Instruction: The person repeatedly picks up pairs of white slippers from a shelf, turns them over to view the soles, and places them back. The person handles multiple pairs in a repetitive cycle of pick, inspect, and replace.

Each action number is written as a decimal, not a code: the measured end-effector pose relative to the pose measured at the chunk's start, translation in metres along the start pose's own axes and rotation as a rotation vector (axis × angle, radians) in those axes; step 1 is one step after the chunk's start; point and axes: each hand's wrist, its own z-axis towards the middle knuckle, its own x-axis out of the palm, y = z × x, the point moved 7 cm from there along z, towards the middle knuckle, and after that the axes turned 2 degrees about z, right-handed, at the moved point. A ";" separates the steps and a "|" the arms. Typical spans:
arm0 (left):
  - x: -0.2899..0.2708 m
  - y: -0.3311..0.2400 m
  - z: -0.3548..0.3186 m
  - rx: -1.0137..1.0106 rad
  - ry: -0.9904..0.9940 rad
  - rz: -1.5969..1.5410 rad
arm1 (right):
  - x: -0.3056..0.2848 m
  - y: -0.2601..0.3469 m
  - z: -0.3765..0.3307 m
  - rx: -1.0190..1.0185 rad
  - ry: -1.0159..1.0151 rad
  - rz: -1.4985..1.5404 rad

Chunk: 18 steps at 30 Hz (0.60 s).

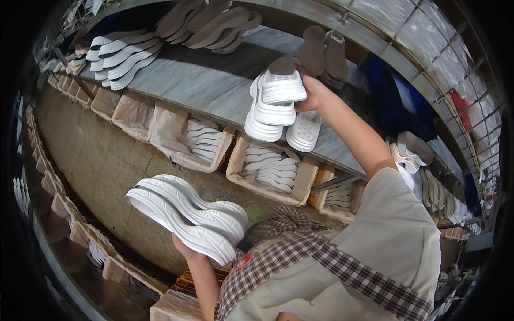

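Three white shoe soles [187,214], nested together, lie in my left hand [187,249], whose fingers are mostly hidden beneath them. Over the grey table [176,80], my right hand [310,93] grips a stack of white shoe soles [276,104] from its right side. A brown-grey top face shows on the uppermost of that stack. Close below my right hand is another small pile of white soles [304,131] with dotted upper faces. Brown-grey soles [321,51] stand just beyond the hand.
White soles [123,56] and brown-grey soles [214,24] are piled along the table. Lined crates [230,174] with white soles stand under its front edge. More crates [80,227] line the left side. Wire mesh [428,48] and a blue bin [399,99] are at the right.
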 end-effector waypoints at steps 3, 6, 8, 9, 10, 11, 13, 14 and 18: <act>-0.032 0.004 -0.014 -0.040 -0.116 -0.130 | -0.001 0.004 0.004 0.001 0.013 -0.003; -0.065 0.002 -0.031 -0.060 -0.246 -0.090 | -0.005 0.016 0.008 -0.171 -0.002 0.126; -0.075 -0.004 -0.040 -0.055 -0.231 -0.034 | -0.004 0.026 -0.004 -0.328 0.011 0.144; -0.080 -0.007 -0.047 -0.057 -0.238 -0.034 | -0.001 0.030 -0.014 -0.416 0.010 0.161; -0.084 -0.011 -0.054 -0.060 -0.247 -0.035 | 0.006 0.031 -0.028 -0.459 0.057 0.174; -0.088 -0.013 -0.061 -0.063 -0.258 -0.037 | 0.009 0.031 -0.043 -0.521 0.019 0.119; -0.091 -0.017 -0.071 -0.088 -0.211 -0.015 | 0.012 0.016 -0.081 -0.556 -0.100 0.042; -0.103 -0.016 -0.078 -0.101 -0.341 0.024 | 0.035 -0.007 -0.090 -0.467 0.138 0.024; -0.134 -0.007 -0.084 -0.058 -0.512 0.131 | 0.073 -0.145 -0.091 -0.064 0.372 0.062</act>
